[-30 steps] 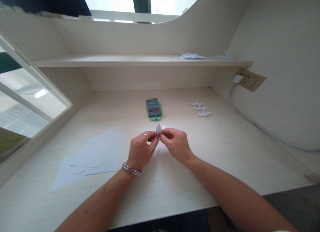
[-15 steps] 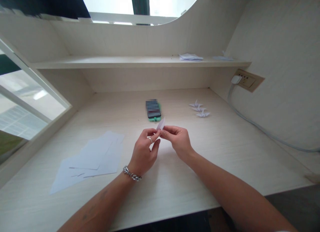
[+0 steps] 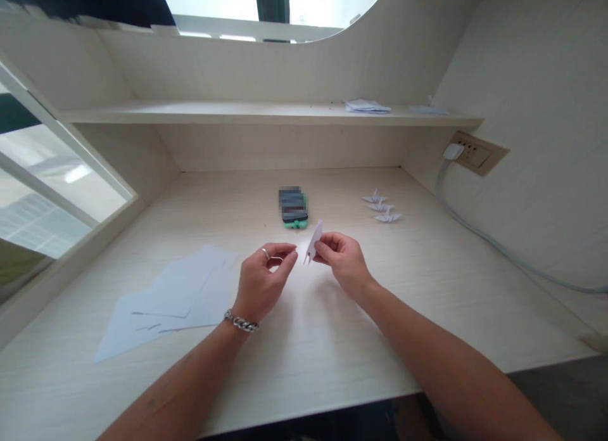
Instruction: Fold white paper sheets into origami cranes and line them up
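Observation:
A small folded white paper (image 3: pixel 313 241) stands on edge above the desk, pinched between the thumb and fingers of my right hand (image 3: pixel 346 261). Its lower end splits into narrow points. My left hand (image 3: pixel 264 277), with a ring and a chain bracelet, is just left of the paper and apart from it. Its thumb and forefinger tips are close together with a slight gap, and nothing shows between them. Beyond my hands lies a phone-like device (image 3: pixel 295 224) with a green edge, its top blurred out. Several folded paper cranes (image 3: pixel 388 217) sit in a row at the right.
Loose white paper sheets (image 3: pixel 156 301) overlap on the left of the desk (image 3: pixel 304 377). Folded papers (image 3: pixel 367 106) rest on the shelf (image 3: pixel 247 118). A grey cable (image 3: pixel 494 243) runs from the wall socket (image 3: pixel 479 154) along the right side. A mirror (image 3: pixel 61 156) leans at the left.
My left hand has let go of the folded paper and moved left. My right hand keeps hold of it, now turned so its split lower end shows. The view has shifted slightly.

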Demonstrator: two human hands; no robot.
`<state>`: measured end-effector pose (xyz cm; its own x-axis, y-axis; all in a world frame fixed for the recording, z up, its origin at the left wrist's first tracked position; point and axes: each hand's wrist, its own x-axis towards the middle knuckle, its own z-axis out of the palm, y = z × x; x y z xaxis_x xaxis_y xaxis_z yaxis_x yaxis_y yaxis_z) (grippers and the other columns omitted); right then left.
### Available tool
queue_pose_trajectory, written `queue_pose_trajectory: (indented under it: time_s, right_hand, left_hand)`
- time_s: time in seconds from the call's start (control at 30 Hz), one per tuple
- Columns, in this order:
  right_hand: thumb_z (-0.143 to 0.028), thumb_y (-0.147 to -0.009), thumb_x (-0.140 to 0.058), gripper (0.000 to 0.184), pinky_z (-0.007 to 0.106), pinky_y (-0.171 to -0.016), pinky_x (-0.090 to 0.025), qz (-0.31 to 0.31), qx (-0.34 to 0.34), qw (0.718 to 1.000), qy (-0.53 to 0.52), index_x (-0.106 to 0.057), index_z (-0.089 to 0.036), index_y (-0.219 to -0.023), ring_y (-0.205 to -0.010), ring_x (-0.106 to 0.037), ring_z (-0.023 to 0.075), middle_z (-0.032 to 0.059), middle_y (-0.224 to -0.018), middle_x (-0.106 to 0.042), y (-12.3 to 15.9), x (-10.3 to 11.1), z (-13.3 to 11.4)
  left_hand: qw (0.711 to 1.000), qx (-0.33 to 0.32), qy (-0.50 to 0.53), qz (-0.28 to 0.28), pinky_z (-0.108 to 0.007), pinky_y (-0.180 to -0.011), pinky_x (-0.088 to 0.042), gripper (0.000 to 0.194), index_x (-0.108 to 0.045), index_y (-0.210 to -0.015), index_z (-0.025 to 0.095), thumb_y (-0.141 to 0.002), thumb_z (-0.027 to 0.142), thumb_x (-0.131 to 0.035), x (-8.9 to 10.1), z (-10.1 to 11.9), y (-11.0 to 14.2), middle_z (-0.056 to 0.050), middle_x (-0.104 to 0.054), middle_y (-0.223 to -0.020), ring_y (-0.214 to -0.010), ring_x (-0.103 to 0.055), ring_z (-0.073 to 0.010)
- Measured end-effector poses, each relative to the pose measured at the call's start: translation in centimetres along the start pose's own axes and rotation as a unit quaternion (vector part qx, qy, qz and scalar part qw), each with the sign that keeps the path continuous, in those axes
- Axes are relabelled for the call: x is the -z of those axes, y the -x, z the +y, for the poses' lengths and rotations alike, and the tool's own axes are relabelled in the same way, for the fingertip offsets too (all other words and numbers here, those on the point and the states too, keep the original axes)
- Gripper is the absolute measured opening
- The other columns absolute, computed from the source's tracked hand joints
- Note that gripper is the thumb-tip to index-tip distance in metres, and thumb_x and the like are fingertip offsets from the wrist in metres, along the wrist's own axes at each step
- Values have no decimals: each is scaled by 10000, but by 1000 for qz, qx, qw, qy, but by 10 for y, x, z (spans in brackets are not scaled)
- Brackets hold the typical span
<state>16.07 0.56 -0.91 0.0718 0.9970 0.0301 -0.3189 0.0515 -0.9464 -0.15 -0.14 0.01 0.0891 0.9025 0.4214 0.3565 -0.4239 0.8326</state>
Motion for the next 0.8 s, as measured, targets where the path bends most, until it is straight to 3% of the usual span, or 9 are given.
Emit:
queue_pose_trajectory:
  time_s: [0.07,0.2,0.6,0.7,0.8]
  right_hand:
    - [-377,-627,-784,287,320,-714,-557,-16,-1,1000,6,-663,-156,-764,-680,-647,146,20,-730,-694,1,0,1]
    - [-360,-642,-781,256,284,-663,-531,-38,18,999,26,-652,-169,-752,-651,-616,126,-3,-694,-665,3,-1,3]
    - [-343,-664,-768,223,271,-654,-497,-51,41,997,44,-670,-178,-778,-691,-606,136,7,-739,-678,4,-4,3]
    - [-336,-676,-757,208,275,-656,-494,-57,56,995,55,-665,-174,-770,-680,-603,137,9,-733,-673,5,-5,4]
    - [-309,-691,-742,185,272,-660,-488,-63,64,993,71,-660,-165,-775,-663,-597,132,8,-715,-666,5,-5,5]
  left_hand:
    - [1000,11,18,-1,-256,-663,-564,197,-713,-886,154,-802,328,-676,0,-2,-1,-60,-723,-863,-724,-673,-156]
    - [999,-27,30,-2,-258,-663,-570,198,-713,-877,159,-771,327,-716,-3,-2,1,-57,-713,-886,-728,-670,-149]
    - [997,-77,-24,6,-232,-634,-538,107,-731,-837,168,-790,255,-692,-3,4,2,-55,-710,-879,-698,-646,-125]
    - [997,-67,-31,4,-237,-652,-534,98,-728,-824,170,-802,242,-665,-4,3,2,-53,-716,-872,-734,-653,-140]
    - [1000,-11,-22,-5,-247,-653,-535,118,-715,-807,165,-799,267,-657,-4,-1,1,-48,-723,-831,-712,-662,-151]
